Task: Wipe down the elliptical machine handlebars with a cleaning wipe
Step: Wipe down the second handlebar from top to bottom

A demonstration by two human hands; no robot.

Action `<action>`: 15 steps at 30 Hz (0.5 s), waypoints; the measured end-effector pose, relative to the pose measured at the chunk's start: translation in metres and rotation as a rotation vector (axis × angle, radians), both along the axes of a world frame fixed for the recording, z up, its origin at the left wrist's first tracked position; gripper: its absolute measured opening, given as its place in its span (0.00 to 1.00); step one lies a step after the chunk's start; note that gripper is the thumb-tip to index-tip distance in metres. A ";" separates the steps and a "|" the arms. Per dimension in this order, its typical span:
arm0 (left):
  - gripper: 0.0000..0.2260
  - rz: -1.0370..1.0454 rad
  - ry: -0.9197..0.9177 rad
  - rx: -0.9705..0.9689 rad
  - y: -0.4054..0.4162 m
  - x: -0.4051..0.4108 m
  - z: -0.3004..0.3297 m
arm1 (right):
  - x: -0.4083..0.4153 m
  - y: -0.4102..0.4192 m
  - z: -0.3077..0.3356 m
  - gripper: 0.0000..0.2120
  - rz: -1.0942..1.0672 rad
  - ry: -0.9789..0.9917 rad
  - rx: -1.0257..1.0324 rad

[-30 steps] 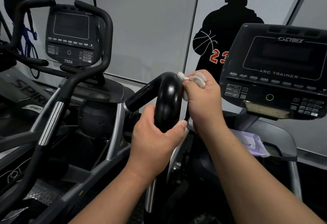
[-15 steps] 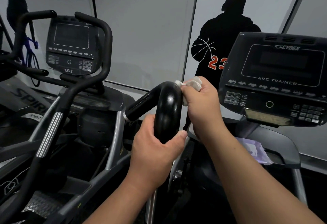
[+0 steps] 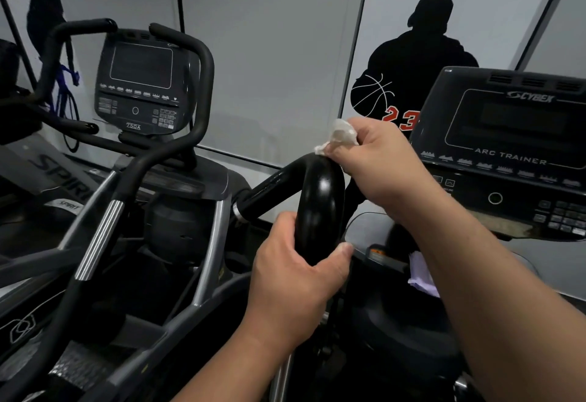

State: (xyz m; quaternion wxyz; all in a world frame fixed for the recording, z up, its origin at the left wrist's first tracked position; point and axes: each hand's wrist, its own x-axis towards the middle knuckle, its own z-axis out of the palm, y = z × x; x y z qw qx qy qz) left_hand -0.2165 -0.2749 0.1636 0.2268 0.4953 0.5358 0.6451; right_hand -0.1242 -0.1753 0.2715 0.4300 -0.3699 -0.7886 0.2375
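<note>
Handlebar [image 3: 320, 198] — glossy black curved grip, centre frame; left hand [image 3: 295, 281] curled round its lower part. Right hand [image 3: 383, 163] pinches crumpled white cleaning wipe [image 3: 341, 135] at the bend's top. Cybex Arc Trainer console [image 3: 507, 151] just right; purple wipe packet [image 3: 421, 274] partly behind right forearm.

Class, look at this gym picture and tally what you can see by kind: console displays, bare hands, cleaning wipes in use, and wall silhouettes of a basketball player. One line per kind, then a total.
Console displays: 2, the 750A console and the Cybex Arc Trainer console
Bare hands: 2, left hand, right hand
Cleaning wipes in use: 1, white wipe
Basketball player silhouettes: 1
Total: 6
</note>
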 end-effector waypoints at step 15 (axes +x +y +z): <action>0.19 0.042 0.014 -0.090 -0.001 0.000 -0.001 | -0.029 -0.012 0.047 0.08 -0.051 -0.758 0.247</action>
